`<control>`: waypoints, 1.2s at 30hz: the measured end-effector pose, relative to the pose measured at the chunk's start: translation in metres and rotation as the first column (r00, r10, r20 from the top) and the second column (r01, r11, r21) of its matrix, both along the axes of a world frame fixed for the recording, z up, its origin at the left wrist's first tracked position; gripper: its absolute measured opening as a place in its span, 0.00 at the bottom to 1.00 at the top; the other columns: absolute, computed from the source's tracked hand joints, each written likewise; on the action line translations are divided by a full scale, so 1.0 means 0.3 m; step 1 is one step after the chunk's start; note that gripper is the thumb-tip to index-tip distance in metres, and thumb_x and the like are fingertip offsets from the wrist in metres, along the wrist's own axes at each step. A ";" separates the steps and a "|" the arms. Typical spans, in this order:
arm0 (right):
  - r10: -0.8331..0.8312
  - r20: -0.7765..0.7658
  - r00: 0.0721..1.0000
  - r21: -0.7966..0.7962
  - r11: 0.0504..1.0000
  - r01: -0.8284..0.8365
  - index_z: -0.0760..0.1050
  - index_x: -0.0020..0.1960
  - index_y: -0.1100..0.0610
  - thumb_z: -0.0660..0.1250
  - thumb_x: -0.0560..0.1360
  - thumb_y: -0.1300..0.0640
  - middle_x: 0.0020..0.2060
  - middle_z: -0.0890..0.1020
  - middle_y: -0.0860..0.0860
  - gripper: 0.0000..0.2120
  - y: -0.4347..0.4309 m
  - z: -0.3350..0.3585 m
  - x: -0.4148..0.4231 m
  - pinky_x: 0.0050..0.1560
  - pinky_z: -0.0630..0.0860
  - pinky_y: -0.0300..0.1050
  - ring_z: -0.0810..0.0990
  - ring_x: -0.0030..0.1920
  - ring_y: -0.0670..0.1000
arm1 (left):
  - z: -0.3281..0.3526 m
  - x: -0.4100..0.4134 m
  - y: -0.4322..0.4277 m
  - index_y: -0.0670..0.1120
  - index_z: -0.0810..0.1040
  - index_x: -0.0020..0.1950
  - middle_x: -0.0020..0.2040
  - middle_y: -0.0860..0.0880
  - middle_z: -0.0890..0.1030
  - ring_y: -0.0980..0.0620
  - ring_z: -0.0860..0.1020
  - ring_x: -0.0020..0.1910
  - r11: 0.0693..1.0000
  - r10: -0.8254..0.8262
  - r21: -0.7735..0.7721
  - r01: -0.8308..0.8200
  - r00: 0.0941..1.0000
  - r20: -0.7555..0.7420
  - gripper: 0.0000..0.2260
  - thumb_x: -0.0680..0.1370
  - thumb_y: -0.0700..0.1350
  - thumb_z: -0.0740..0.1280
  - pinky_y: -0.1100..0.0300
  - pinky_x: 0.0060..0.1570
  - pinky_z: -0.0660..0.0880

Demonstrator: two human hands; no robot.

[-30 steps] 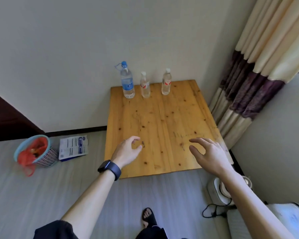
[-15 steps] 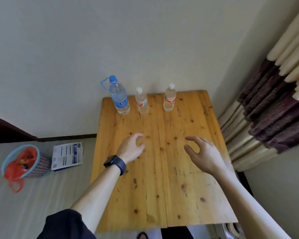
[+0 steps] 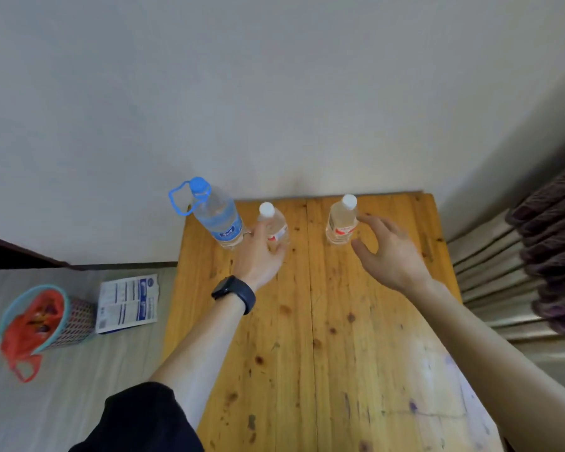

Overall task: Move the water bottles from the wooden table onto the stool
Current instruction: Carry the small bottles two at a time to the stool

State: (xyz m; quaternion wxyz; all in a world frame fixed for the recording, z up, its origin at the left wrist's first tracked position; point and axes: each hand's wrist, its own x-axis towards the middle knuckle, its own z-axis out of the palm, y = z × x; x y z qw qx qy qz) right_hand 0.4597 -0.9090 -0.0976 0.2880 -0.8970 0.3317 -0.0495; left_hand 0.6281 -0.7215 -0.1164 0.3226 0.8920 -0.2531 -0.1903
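Three water bottles stand in a row at the far edge of the wooden table (image 3: 340, 337). The left one is a big bottle (image 3: 219, 220) with a blue cap and carry loop. The middle small bottle (image 3: 273, 223) and the right small bottle (image 3: 341, 220) have white caps and red labels. My left hand (image 3: 258, 252), with a dark watch on the wrist, reaches the middle bottle's base, with its fingers on the left side and its thumb in front. My right hand (image 3: 385, 249) is spread just right of the right bottle, fingertips almost on it. No stool is in view.
The table sits against a pale wall (image 3: 274, 93), with a curtain (image 3: 548, 256) close on its right. On the floor to the left are a printed sheet (image 3: 128, 303) and a small basket (image 3: 46, 318) lined with a red bag.
Both hands have moved forward across the table from its middle to the row of bottles. My view has come closer and now looks down more steeply.
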 end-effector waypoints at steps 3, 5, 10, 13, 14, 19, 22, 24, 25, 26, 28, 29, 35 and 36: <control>-0.021 0.004 1.000 -0.030 0.999 0.021 0.61 0.77 0.48 0.65 0.78 0.46 0.76 0.64 0.55 0.30 -0.061 -0.023 0.131 0.72 0.65 0.57 0.64 0.74 0.60 | -0.020 0.088 -0.082 0.52 0.61 0.77 0.74 0.45 0.64 0.46 0.70 0.68 0.998 0.063 -0.009 -0.063 0.997 0.051 0.29 0.78 0.49 0.67 0.50 0.63 0.72; -0.031 -0.031 0.999 -0.033 0.999 0.030 0.54 0.80 0.44 0.63 0.79 0.44 0.80 0.55 0.54 0.32 -0.084 -0.035 0.202 0.73 0.63 0.59 0.59 0.76 0.63 | -0.034 0.131 -0.123 0.53 0.59 0.78 0.77 0.44 0.60 0.44 0.64 0.74 0.998 0.068 -0.016 -0.067 0.994 0.085 0.31 0.78 0.46 0.67 0.50 0.66 0.68; -0.067 -0.146 0.987 0.007 0.998 0.069 0.44 0.80 0.39 0.61 0.79 0.38 0.81 0.49 0.52 0.36 -0.122 -0.132 0.297 0.68 0.68 0.60 0.63 0.74 0.65 | -0.118 0.213 -0.162 0.57 0.57 0.78 0.74 0.41 0.63 0.40 0.70 0.67 0.991 -0.031 0.134 0.026 0.999 0.041 0.33 0.76 0.48 0.68 0.46 0.60 0.75; -0.093 -0.116 0.989 0.109 0.988 0.105 0.52 0.78 0.45 0.63 0.80 0.43 0.74 0.66 0.56 0.31 -0.128 -0.197 0.305 0.52 0.74 0.52 0.74 0.64 0.64 | -0.145 0.235 -0.162 0.57 0.63 0.70 0.60 0.41 0.74 0.44 0.78 0.47 0.987 -0.034 0.155 0.037 0.999 -0.023 0.21 0.79 0.50 0.65 0.48 0.47 0.80; -0.103 -0.092 0.990 0.125 0.986 0.114 0.55 0.76 0.47 0.63 0.80 0.45 0.70 0.71 0.57 0.29 -0.125 -0.208 0.307 0.47 0.73 0.49 0.76 0.60 0.63 | -0.151 0.240 -0.160 0.55 0.65 0.67 0.56 0.41 0.75 0.45 0.77 0.42 0.988 -0.040 0.148 0.041 0.999 -0.004 0.16 0.80 0.50 0.64 0.49 0.44 0.80; -0.110 -0.052 0.993 0.128 0.985 0.116 0.58 0.73 0.52 0.64 0.81 0.49 0.63 0.76 0.60 0.25 -0.126 -0.213 0.311 0.44 0.69 0.47 0.78 0.56 0.64 | -0.152 0.252 -0.143 0.52 0.67 0.61 0.52 0.45 0.74 0.49 0.75 0.39 0.990 -0.105 0.100 0.102 0.994 0.024 0.10 0.82 0.49 0.63 0.55 0.37 0.74; -0.120 -0.088 0.989 0.144 0.981 0.132 0.60 0.70 0.54 0.63 0.81 0.49 0.58 0.78 0.62 0.22 -0.130 -0.192 0.298 0.40 0.70 0.47 0.77 0.47 0.61 | -0.139 0.242 -0.117 0.57 0.67 0.55 0.50 0.46 0.78 0.48 0.78 0.41 0.990 -0.122 0.066 0.124 0.992 -0.035 0.09 0.80 0.51 0.66 0.55 0.35 0.75; -0.134 -0.095 0.986 0.139 0.979 0.147 0.61 0.69 0.54 0.61 0.82 0.48 0.53 0.79 0.61 0.20 -0.110 -0.173 0.266 0.37 0.72 0.49 0.76 0.43 0.59 | -0.123 0.214 -0.085 0.58 0.69 0.53 0.46 0.49 0.80 0.50 0.80 0.41 0.994 -0.097 0.044 0.099 0.994 -0.059 0.08 0.78 0.53 0.68 0.55 0.35 0.76; -0.138 -0.098 0.986 0.141 0.978 0.151 0.61 0.69 0.54 0.61 0.82 0.47 0.51 0.79 0.60 0.20 -0.094 -0.169 0.237 0.37 0.74 0.50 0.77 0.42 0.58 | -0.109 0.190 -0.064 0.57 0.71 0.52 0.44 0.52 0.81 0.53 0.80 0.39 0.997 -0.069 0.035 0.071 0.996 -0.058 0.08 0.77 0.53 0.69 0.56 0.35 0.76; -0.140 -0.103 0.985 0.150 0.977 0.154 0.62 0.68 0.53 0.60 0.82 0.46 0.49 0.80 0.59 0.19 -0.074 -0.166 0.203 0.37 0.76 0.52 0.78 0.41 0.58 | -0.096 0.163 -0.040 0.56 0.73 0.50 0.41 0.54 0.81 0.56 0.79 0.38 0.999 -0.028 0.022 0.029 0.998 -0.053 0.08 0.76 0.53 0.71 0.57 0.34 0.76; -0.141 -0.120 0.983 0.170 0.972 0.160 0.63 0.66 0.51 0.61 0.81 0.44 0.45 0.80 0.57 0.18 -0.021 -0.164 0.118 0.39 0.77 0.53 0.79 0.40 0.58 | -0.074 0.098 0.008 0.55 0.77 0.47 0.39 0.57 0.81 0.60 0.78 0.38 0.997 0.074 0.000 -0.074 0.996 -0.039 0.09 0.73 0.55 0.74 0.58 0.35 0.76; -0.144 -0.120 0.982 0.179 0.970 0.164 0.63 0.65 0.50 0.61 0.81 0.43 0.45 0.80 0.55 0.18 0.008 -0.165 0.074 0.39 0.77 0.52 0.79 0.40 0.58 | -0.070 0.063 0.031 0.55 0.77 0.46 0.38 0.58 0.81 0.60 0.78 0.38 0.992 0.123 0.009 -0.123 0.992 -0.033 0.10 0.71 0.56 0.75 0.59 0.35 0.77; -0.178 -0.130 0.975 0.256 0.944 0.206 0.66 0.59 0.44 0.68 0.78 0.44 0.40 0.80 0.47 0.14 0.206 -0.166 -0.130 0.33 0.70 0.41 0.78 0.37 0.47 | -0.102 -0.158 0.125 0.56 0.77 0.46 0.30 0.58 0.78 0.52 0.79 0.33 0.955 0.229 0.178 -0.237 0.971 0.065 0.14 0.72 0.64 0.71 0.57 0.30 0.76; -0.195 -0.114 0.974 0.256 0.941 0.219 0.67 0.57 0.42 0.69 0.77 0.44 0.41 0.80 0.46 0.14 0.235 -0.171 -0.153 0.36 0.72 0.44 0.78 0.40 0.50 | -0.109 -0.190 0.132 0.55 0.77 0.46 0.28 0.58 0.76 0.51 0.79 0.33 0.954 0.225 0.189 -0.235 0.972 0.072 0.14 0.73 0.64 0.71 0.57 0.29 0.76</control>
